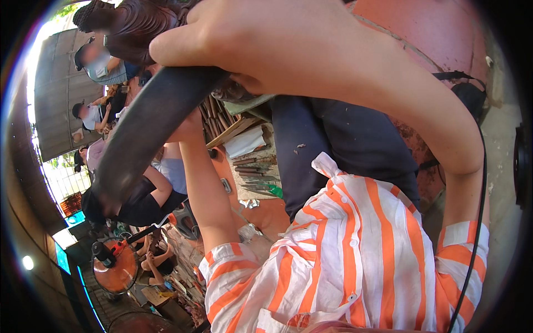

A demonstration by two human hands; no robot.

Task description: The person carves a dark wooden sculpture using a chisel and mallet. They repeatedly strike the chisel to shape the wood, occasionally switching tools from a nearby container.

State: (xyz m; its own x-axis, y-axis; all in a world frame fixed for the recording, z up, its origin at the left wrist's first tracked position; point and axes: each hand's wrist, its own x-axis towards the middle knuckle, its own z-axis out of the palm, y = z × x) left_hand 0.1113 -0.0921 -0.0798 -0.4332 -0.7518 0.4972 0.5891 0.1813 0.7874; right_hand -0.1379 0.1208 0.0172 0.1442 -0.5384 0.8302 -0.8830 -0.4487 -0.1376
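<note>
My right hand (205,41) reaches across the top of the view, closed round a thick, dark, smooth club-like bar (158,119). The bar slants down to the left, close to the camera. Behind it is my left hand (187,127); its fingers are mostly hidden, so what they hold does not show. Beyond my right hand lies a dark brown carved figure (139,30) with a knobbly head, partly covered by the hand and cut off by the upper edge.
Several carving tools (255,166) lie on a pale mat beside my dark trousers (344,144), near a white paper (244,142). Other people (150,191) sit at the left. An orange round fan (115,266) stands lower left. A black cable (476,233) hangs by my right arm.
</note>
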